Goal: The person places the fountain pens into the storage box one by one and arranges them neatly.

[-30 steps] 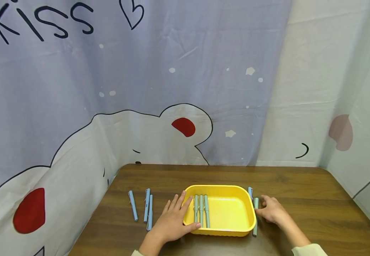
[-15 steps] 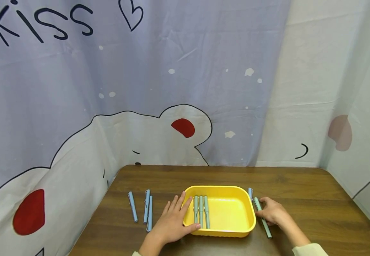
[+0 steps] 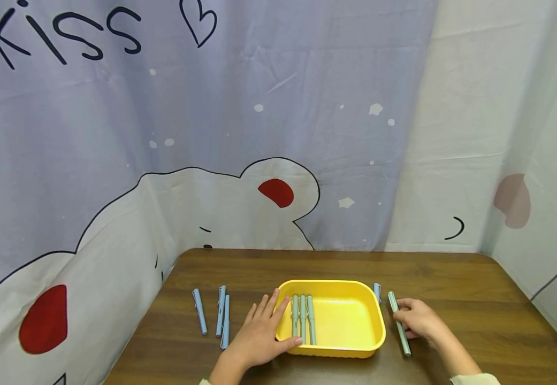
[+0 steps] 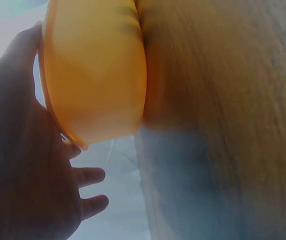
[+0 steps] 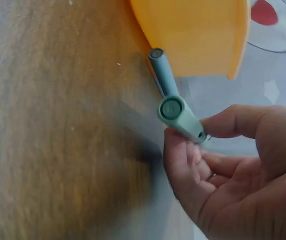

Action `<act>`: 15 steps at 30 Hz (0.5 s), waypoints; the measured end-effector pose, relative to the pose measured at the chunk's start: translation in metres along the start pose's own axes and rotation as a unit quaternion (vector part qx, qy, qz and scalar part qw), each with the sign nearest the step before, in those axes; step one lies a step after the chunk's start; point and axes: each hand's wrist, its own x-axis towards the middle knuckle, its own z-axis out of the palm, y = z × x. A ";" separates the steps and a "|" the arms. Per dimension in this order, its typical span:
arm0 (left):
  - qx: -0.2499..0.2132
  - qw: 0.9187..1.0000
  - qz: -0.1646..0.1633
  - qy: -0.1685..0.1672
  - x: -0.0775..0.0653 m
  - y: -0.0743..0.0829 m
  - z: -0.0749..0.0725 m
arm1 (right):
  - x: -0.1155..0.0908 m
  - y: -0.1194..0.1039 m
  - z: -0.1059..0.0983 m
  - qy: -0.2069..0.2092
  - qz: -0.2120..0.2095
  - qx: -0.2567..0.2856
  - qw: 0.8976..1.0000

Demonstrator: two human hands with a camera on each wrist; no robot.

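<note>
My right hand [image 3: 419, 319] pinches a green pen [image 3: 402, 334] between thumb and fingers, to the right of the yellow tray [image 3: 341, 352]. In the right wrist view, that green pen [image 5: 185, 122] points its round end at the camera. Behind it, a blue pen [image 5: 164, 75] lies beside the tray wall. My left hand [image 3: 259, 334] rests on the tray's left side with its fingers spread and straight, the thumb across the near rim. Three green pens [image 3: 303, 320] lie side by side in the tray's left part, close to the left fingers.
Three blue pens [image 3: 199, 312] lie on the wooden table [image 3: 475, 299] to the left of the tray. One more blue pen [image 3: 377, 292], partly hidden by the tray, lies at its right side. A printed curtain [image 3: 345, 133] hangs behind the table.
The right hand has taken hold of the green pen beside the tray. The pen has turned to a slant and moved right, away from the tray wall. The left hand has stayed put.
</note>
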 end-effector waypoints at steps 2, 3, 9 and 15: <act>-0.001 1.000 0.000 0.000 0.000 0.000 0.001 | -0.001 0.001 -0.003 -0.005 -0.009 0.018 1.000; -0.002 1.000 0.001 0.000 0.000 0.000 0.001 | -0.002 0.002 -0.004 -0.006 -0.010 0.025 1.000; -0.002 1.000 0.001 -0.001 0.000 -0.001 0.001 | -0.006 0.002 -0.012 -0.015 -0.017 0.067 0.998; -0.005 1.000 0.001 0.000 0.000 0.000 0.000 | -0.012 0.001 -0.017 -0.020 -0.029 0.090 0.995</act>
